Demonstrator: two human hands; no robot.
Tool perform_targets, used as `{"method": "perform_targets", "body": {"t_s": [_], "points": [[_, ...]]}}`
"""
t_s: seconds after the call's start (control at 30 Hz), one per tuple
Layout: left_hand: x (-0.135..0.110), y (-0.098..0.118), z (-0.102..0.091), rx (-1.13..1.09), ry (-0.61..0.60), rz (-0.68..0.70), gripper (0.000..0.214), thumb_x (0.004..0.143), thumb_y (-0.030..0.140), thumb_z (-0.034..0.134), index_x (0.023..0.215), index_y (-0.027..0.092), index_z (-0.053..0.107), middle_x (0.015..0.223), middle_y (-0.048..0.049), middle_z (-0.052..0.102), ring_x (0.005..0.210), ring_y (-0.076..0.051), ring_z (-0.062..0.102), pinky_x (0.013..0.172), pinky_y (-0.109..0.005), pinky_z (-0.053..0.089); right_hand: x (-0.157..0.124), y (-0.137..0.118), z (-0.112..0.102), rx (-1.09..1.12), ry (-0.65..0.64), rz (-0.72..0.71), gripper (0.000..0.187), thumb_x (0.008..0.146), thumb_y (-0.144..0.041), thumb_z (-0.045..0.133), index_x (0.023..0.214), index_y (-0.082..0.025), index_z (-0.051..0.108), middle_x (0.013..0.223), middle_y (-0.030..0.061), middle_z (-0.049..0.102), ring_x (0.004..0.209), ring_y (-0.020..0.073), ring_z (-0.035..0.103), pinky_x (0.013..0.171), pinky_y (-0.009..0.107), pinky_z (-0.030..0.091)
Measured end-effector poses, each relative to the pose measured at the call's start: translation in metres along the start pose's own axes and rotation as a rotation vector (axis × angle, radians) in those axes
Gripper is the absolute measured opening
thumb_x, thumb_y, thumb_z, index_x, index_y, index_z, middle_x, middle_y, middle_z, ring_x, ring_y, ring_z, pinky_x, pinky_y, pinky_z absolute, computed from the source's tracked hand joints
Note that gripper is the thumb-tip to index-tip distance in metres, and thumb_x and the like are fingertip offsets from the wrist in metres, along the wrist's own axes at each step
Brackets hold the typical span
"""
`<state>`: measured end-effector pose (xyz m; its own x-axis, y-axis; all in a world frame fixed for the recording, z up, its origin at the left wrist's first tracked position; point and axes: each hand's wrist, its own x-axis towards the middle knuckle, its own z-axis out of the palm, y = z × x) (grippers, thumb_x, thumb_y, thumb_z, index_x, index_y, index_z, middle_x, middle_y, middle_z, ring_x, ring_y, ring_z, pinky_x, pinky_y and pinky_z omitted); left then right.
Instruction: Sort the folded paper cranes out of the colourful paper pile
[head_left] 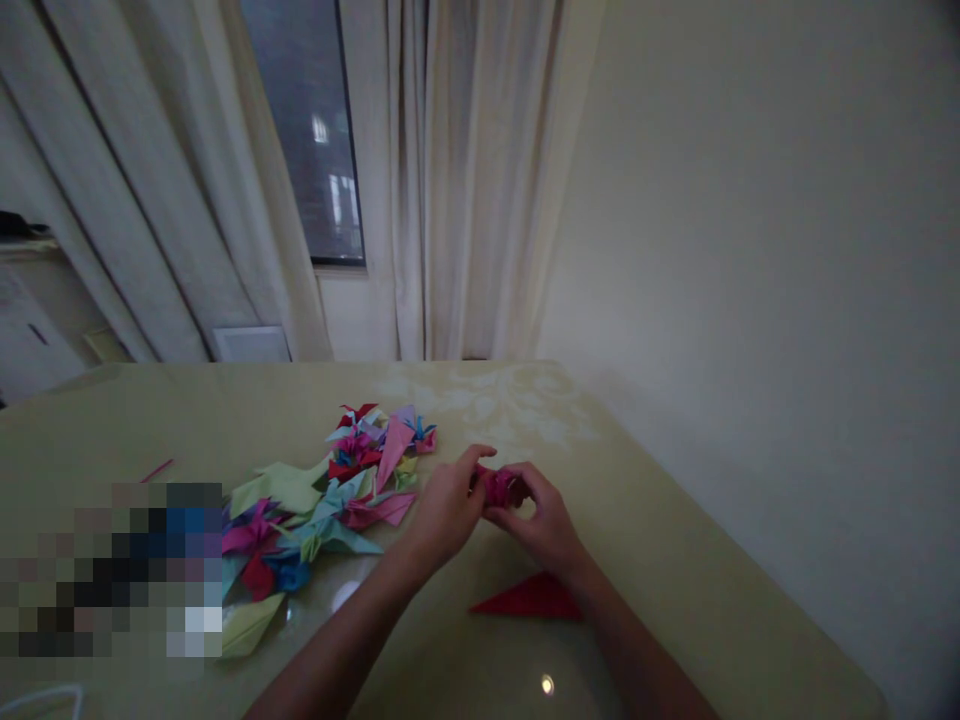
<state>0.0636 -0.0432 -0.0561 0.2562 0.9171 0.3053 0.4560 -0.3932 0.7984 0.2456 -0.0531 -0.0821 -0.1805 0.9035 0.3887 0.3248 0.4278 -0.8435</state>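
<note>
My left hand (446,510) and my right hand (544,520) meet over the table, both with fingers pinched on a small pink folded paper piece (499,487) held between them. Just left of my hands lies a pile of folded paper figures (322,505) in pink, green, blue and red. A red paper triangle (529,598) lies flat on the table under my right wrist.
The yellowish glossy table (675,560) reaches a plain wall on the right and curtains with a dark window (307,130) at the back. A thin pink strip (157,470) lies at the left. A pixelated patch covers the near left.
</note>
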Motion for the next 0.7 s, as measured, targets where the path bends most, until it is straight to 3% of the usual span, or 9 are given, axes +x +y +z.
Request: {"method": "perform_targets", "body": {"t_s": [0.1,0.2,0.3,0.37,0.43,0.5,0.6,0.7], "points": [[-0.002,0.004,0.006,0.004,-0.017,0.000,0.042,0.094,0.014,0.050,0.133,0.022,0.062,0.083,-0.0018,0.077,0.074,-0.018,0.071,0.067,-0.026,0.049,-0.001,-0.001,0.003,0.004,0.049,0.013,0.039,0.082,-0.051,0.081,0.104,-0.023,0.067,0.089,0.0038,0.068,0.073,0.0186,0.060,0.067,0.032,0.051],[0.001,-0.004,-0.002,0.029,-0.043,0.010,0.037,0.102,0.024,0.047,0.137,0.021,0.059,0.091,-0.0049,0.079,0.080,-0.020,0.074,0.071,-0.029,0.052,0.003,0.009,-0.001,0.053,0.106,0.063,0.037,0.083,-0.048,0.080,0.106,-0.021,0.069,0.085,0.0034,0.068,0.072,0.0189,0.060,0.067,0.032,0.049],[0.003,-0.023,-0.009,0.215,-0.057,0.006,0.036,0.102,0.025,0.050,0.136,0.018,0.062,0.120,-0.0133,0.078,0.112,-0.027,0.072,0.098,-0.041,0.054,0.012,0.025,-0.010,0.071,0.233,0.147,0.044,0.080,-0.053,0.080,0.105,-0.019,0.070,0.082,0.0042,0.069,0.069,0.0191,0.057,0.064,0.031,0.047],[0.002,-0.038,-0.009,0.351,-0.150,0.014,0.043,0.095,0.019,0.060,0.137,0.019,0.064,0.141,-0.0152,0.069,0.133,-0.031,0.062,0.113,-0.047,0.046,0.018,0.037,-0.015,0.058,0.307,0.193,0.051,0.077,-0.061,0.079,0.103,-0.018,0.070,0.088,0.0073,0.072,0.067,0.0190,0.057,0.062,0.032,0.047],[-0.001,-0.048,-0.004,0.422,-0.278,0.054,0.054,0.087,0.016,0.067,0.141,0.024,0.064,0.154,-0.0129,0.059,0.143,-0.034,0.053,0.118,-0.051,0.042,0.023,0.048,-0.018,0.047,0.335,0.219,0.056,0.075,-0.067,0.077,0.101,-0.018,0.070,0.096,0.0106,0.074,0.068,0.0195,0.058,0.063,0.033,0.048],[-0.005,-0.051,0.002,0.449,-0.350,0.089,0.052,0.087,0.017,0.068,0.137,0.029,0.067,0.156,-0.0098,0.058,0.143,-0.035,0.053,0.116,-0.053,0.044,0.025,0.055,-0.020,0.048,0.328,0.235,0.059,0.073,-0.071,0.077,0.098,-0.018,0.070,0.099,0.0119,0.075,0.071,0.0209,0.061,0.064,0.033,0.050],[-0.008,-0.043,0.009,0.458,-0.377,0.102,0.038,0.090,0.018,0.065,0.125,0.028,0.073,0.144,-0.0099,0.067,0.133,-0.033,0.060,0.112,-0.050,0.047,0.025,0.061,-0.021,0.068,0.307,0.274,0.061,0.069,-0.074,0.078,0.096,-0.020,0.067,0.090,0.0102,0.076,0.075,0.0247,0.068,0.066,0.034,0.053],[-0.009,-0.029,0.010,0.396,-0.379,0.104,0.049,0.089,0.017,0.065,0.137,0.023,0.065,0.140,-0.0122,0.068,0.130,-0.031,0.062,0.112,-0.046,0.047,0.023,0.062,-0.022,0.061,0.287,0.290,0.058,0.073,-0.074,0.076,0.093,-0.020,0.068,0.080,0.0089,0.075,0.075,0.0264,0.070,0.069,0.036,0.054]]}}
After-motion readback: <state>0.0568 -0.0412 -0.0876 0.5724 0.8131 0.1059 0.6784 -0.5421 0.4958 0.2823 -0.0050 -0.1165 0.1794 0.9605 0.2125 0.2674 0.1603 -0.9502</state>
